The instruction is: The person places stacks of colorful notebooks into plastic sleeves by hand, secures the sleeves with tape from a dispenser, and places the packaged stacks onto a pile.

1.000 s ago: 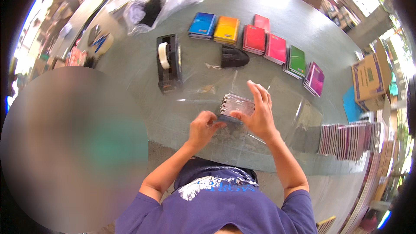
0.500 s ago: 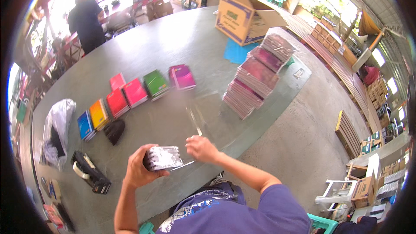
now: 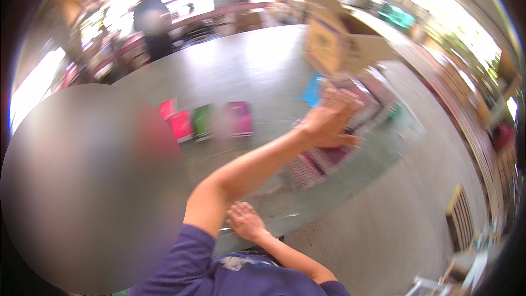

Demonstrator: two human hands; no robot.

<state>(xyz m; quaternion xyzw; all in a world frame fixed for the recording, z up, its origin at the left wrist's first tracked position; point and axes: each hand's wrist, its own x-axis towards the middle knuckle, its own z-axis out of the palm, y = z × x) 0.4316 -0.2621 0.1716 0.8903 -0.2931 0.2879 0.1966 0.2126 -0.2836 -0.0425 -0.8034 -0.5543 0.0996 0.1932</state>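
Note:
My left arm reaches across to the right. My left hand (image 3: 332, 112) is on the row of plastic-wrapped notebook bundles (image 3: 313, 169), thumb and fingers apart around a wrapped bundle; motion blur softens the grip, and the hand hides much of that bundle. Nearer me, my right hand (image 3: 246, 221) rests by the table's near edge with its fingers stretched out and nothing in them. Beyond my left arm lie a purple notebook stack (image 3: 239, 119), a green one (image 3: 202, 122) and a pink one (image 3: 181, 125).
An open cardboard box (image 3: 326, 44) stands at the table's far right, with a blue sheet (image 3: 312, 90) by it. A large blurred disc hides the table's left side. Another person (image 3: 152, 22) is beyond the far edge. A wooden pallet (image 3: 461, 218) leans at right.
My left hand has swung from the near left to the bundles on the right, carrying the wrapped bundle. My right hand has lowered to the table, its fingers opened. The view has shifted.

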